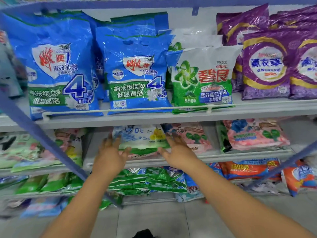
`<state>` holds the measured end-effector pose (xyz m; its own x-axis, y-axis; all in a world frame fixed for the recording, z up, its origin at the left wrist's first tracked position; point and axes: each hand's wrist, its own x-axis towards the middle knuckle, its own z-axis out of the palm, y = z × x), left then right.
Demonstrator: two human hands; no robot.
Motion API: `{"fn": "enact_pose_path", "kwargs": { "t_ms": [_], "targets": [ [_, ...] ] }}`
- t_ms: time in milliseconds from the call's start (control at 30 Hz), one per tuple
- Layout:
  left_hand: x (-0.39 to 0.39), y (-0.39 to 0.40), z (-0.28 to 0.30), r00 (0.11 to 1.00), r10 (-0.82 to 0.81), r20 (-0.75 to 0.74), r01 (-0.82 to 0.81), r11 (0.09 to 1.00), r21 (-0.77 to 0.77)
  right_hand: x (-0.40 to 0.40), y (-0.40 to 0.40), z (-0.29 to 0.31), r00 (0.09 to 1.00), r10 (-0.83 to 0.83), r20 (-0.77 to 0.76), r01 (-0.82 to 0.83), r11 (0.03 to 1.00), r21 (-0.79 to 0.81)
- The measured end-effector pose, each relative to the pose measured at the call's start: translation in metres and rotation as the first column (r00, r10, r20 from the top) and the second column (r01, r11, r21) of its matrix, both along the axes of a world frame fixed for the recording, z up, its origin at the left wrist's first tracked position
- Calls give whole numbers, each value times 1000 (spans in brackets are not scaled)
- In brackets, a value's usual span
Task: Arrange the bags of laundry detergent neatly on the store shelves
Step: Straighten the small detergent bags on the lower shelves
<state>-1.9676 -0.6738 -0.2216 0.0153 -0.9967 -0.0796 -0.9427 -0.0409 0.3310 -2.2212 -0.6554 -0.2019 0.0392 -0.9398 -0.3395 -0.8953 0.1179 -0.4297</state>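
Under the shelf lip, half-hidden white-and-green bag [142, 138] between spread-fingered left hand [109, 155] and right hand [178, 153], contact unclear.

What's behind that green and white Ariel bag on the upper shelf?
Behind the green and white Ariel bag stand more bags: a white top and a green edge peek out. How many is hidden.

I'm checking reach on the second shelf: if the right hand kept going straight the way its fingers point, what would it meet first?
Probably the white and blue bag, at its right edge; the right hand looks almost on it already, though depth is unclear.
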Motion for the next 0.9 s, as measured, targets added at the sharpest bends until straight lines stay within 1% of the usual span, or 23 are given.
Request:
{"fn": "enact_pose_path", "kwargs": {
  "t_ms": [67, 100, 167, 233, 300, 367, 433, 467, 500, 567, 633, 700, 733, 800, 833, 867, 900],
  "targets": [
    [7, -16, -10, 997, 82, -17, -82, 997, -5, 12, -18, -5, 997, -46, 64, 44, 998, 36],
    [9, -24, -11, 987, 145, -73, -143, 989, 27, 16, -28, -8, 988, -94, 122, 88, 995, 53],
    [12, -43, -12, 934, 296, -202, -276, 953, 121, 24, -45, -11, 945, -225, 237, 210, 974, 89],
    [16, -54, -16, 882, 384, -272, -326, 915, 236, 26, -63, -21, 896, -318, 310, 309, 948, 79],
    [23, -60, -27, 829, 433, -353, -328, 889, 320, 26, -80, -34, 870, -346, 350, 340, 937, 81],
    [28, -58, -41, 747, 477, -462, -348, 874, 339, 31, -76, -25, 864, -365, 347, 337, 931, 140],
    [27, -42, -49, 586, 553, -592, -376, 833, 406, 27, -77, -25, 880, -353, 318, 302, 932, 201],
    [24, -32, -50, 522, 579, -626, -365, 815, 450, 23, -77, -27, 881, -352, 316, 295, 931, 215],
    [25, -24, -54, 489, 595, -638, -345, 803, 486, 21, -75, -28, 874, -359, 327, 296, 928, 227],
    [25, -11, -58, 475, 596, -648, -281, 800, 530, 17, -71, -33, 854, -382, 352, 318, 921, 227],
    [29, -1, -56, 470, 609, -639, -238, 784, 573, 12, -63, -39, 820, -407, 402, 309, 906, 289],
    [39, 7, -56, 534, 598, -598, -187, 773, 606, 6, -48, -45, 779, -445, 443, 275, 876, 396],
    [44, 11, -58, 593, 569, -570, -127, 765, 631, 2, -40, -51, 745, -469, 475, 239, 852, 467],
    [58, 14, -63, 648, 523, -553, -3, 728, 685, 0, -23, -62, 692, -507, 514, 168, 806, 568],
    [60, 16, -63, 653, 512, -558, 56, 702, 710, -1, -16, -66, 672, -515, 532, 149, 797, 585],
    [63, 15, -64, 633, 532, -563, 104, 662, 742, -3, -12, -69, 648, -531, 546, 145, 790, 596],
    [64, 13, -66, 589, 560, -583, 130, 646, 752, -3, -7, -69, 616, -547, 567, 137, 783, 607]
  ]
}}
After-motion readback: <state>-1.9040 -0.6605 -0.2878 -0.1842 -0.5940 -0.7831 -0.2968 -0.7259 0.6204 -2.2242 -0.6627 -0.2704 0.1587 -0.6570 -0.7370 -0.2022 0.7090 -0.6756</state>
